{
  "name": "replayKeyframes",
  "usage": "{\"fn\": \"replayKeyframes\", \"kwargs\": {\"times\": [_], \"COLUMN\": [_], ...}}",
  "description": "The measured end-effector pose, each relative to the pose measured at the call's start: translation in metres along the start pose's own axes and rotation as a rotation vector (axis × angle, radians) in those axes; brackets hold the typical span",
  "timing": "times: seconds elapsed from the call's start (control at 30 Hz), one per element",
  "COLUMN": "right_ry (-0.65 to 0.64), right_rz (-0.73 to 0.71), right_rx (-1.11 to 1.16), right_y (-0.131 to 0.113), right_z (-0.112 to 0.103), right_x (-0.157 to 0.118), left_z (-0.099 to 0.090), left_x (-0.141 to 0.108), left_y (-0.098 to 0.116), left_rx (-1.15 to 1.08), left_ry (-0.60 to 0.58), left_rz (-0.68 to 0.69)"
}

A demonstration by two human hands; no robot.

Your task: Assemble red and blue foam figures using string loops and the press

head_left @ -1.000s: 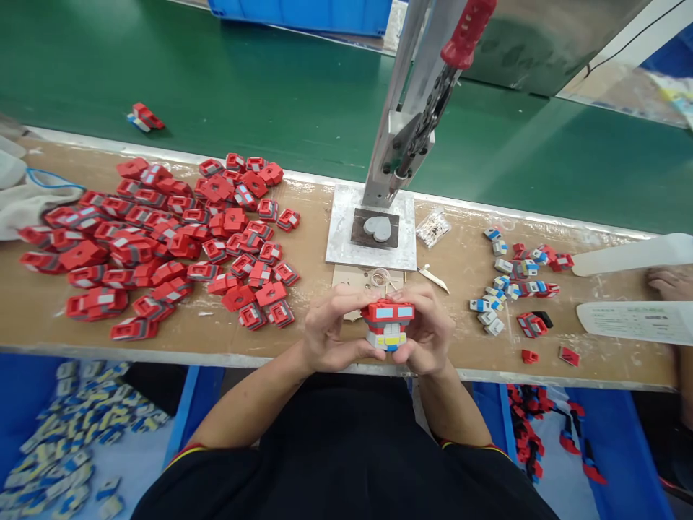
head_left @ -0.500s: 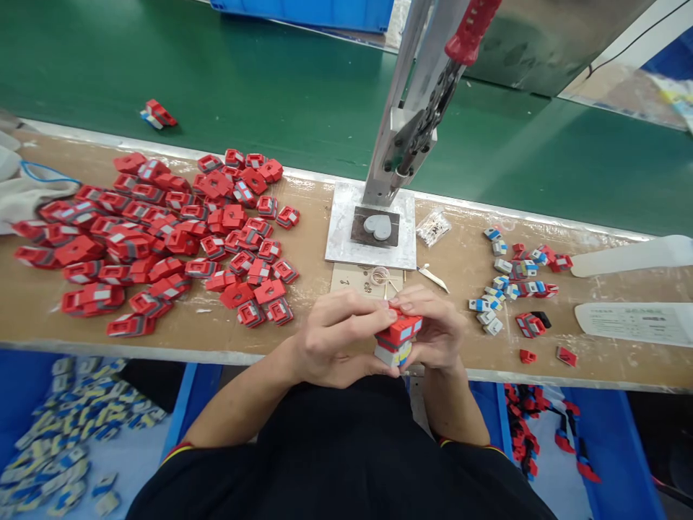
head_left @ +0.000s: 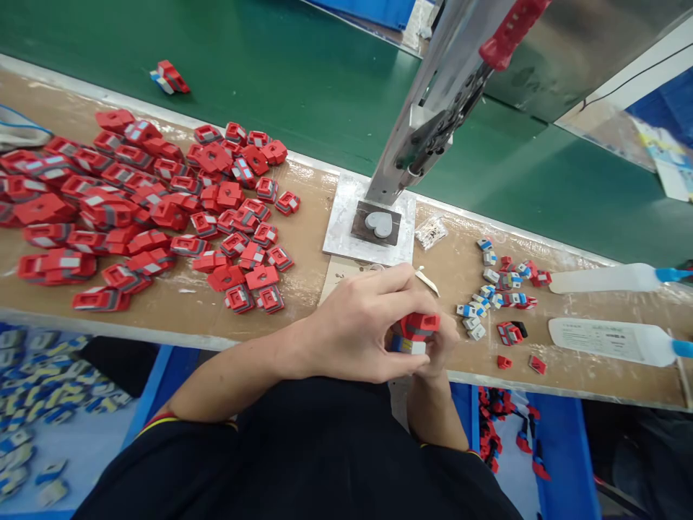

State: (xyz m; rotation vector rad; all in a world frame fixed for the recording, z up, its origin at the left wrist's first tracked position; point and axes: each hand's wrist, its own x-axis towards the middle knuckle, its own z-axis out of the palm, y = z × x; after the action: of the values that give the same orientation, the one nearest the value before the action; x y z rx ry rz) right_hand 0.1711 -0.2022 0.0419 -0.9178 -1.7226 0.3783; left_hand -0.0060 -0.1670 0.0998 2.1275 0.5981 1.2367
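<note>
Between my two hands, close to my body at the bench's front edge, is a small block-shaped toy part (head_left: 419, 327), red on top with white, blue and yellow below. My left hand (head_left: 360, 325) wraps round it from the left, thumb along its lower side. Behind and to the right, my right hand (head_left: 445, 339) closes on the same part; its fingers are mostly hidden. Just beyond the hands lies a white curved tool (head_left: 427, 280). Farther back stands a lever press (head_left: 416, 155) with a red handle, a grey heart-shaped pad (head_left: 379, 224) on its base.
Many red toy parts (head_left: 216, 195) are heaped on the bench at left. Small white-and-blue pieces (head_left: 479, 307) and two squeeze bottles (head_left: 606, 278) lie at right. Blue bins (head_left: 563, 433) sit below the front edge. A green belt (head_left: 303, 94) runs behind, carrying one red-and-white part (head_left: 170, 77).
My left hand has moved right and over the toy part, which has been turned in my hands. The camera view has tilted and shifted, bringing the bottles' blue tips into view.
</note>
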Motion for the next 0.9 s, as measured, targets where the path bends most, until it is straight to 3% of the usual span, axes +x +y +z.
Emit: {"fn": "replayKeyframes", "kwargs": {"times": [0.43, 0.7, 0.9], "right_ry": [-0.001, -0.017, -0.021], "right_rz": [0.032, 0.024, -0.05], "right_rx": [0.102, 0.081, 0.017], "right_y": [-0.001, -0.001, 0.0], "right_z": [0.005, 0.006, 0.002], "right_x": [0.0, -0.001, 0.003], "left_z": [0.0, 0.002, 0.003], "left_x": [-0.002, -0.005, -0.015], "left_y": [0.006, 0.002, -0.015], "left_rx": [0.091, 0.073, -0.079], "left_ry": [-0.068, -0.026, 0.089], "left_rz": [-0.018, 0.001, 0.083]}}
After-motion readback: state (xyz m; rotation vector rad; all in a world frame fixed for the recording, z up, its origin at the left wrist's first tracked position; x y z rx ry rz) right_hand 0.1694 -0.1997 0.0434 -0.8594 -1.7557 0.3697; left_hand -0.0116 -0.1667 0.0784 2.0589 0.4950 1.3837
